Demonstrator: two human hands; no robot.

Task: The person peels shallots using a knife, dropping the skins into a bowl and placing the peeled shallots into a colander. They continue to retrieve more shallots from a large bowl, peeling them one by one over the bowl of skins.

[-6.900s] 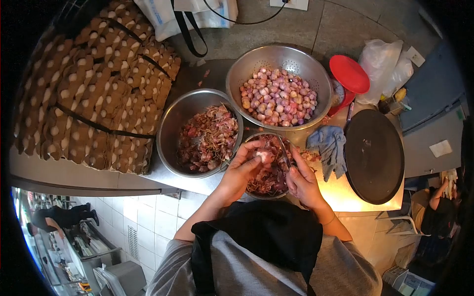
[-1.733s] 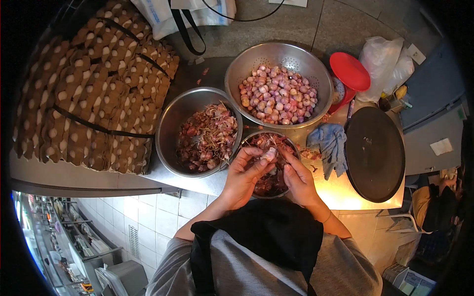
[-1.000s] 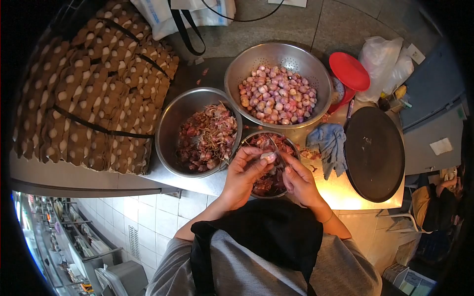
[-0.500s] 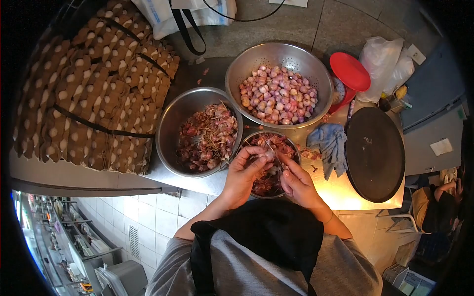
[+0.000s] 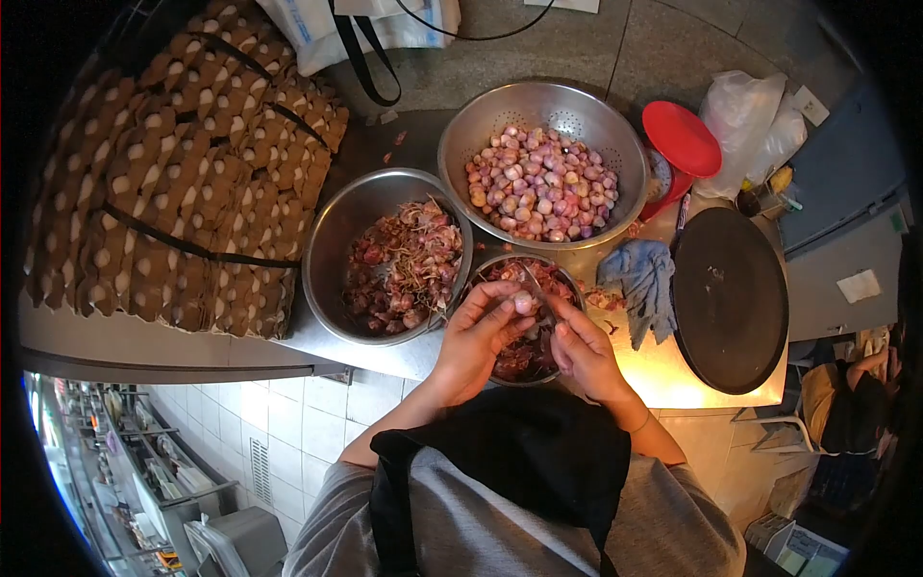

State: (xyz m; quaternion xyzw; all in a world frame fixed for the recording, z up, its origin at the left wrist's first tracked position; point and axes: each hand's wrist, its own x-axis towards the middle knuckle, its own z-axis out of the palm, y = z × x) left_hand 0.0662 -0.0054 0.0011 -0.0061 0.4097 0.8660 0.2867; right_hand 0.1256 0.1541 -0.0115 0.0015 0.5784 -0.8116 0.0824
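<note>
Between the fingertips of my left hand [image 5: 473, 344] is a pale peeled shallot [image 5: 524, 303]. My right hand [image 5: 588, 354] is closed on a small knife [image 5: 535, 285], its blade against the shallot. Both hands are over a small steel bowl [image 5: 577, 290] of reddish skins. To the left, a steel bowl [image 5: 325, 279] holds unpeeled shallots with dry roots and skins. Behind the small bowl stands a large steel colander [image 5: 630, 125] with many peeled shallots in it.
Stacked egg trays [image 5: 183, 183] fill the left side. On the right are a blue cloth [image 5: 642, 279], a round black tray [image 5: 733, 303], a red scale [image 5: 681, 139] and plastic bags [image 5: 742, 120]. Another person [image 5: 859, 404] is at the far right edge.
The knife and right fingers have shifted slightly around the shallot, which now shows more clearly. The bowls and the colander are where they were.
</note>
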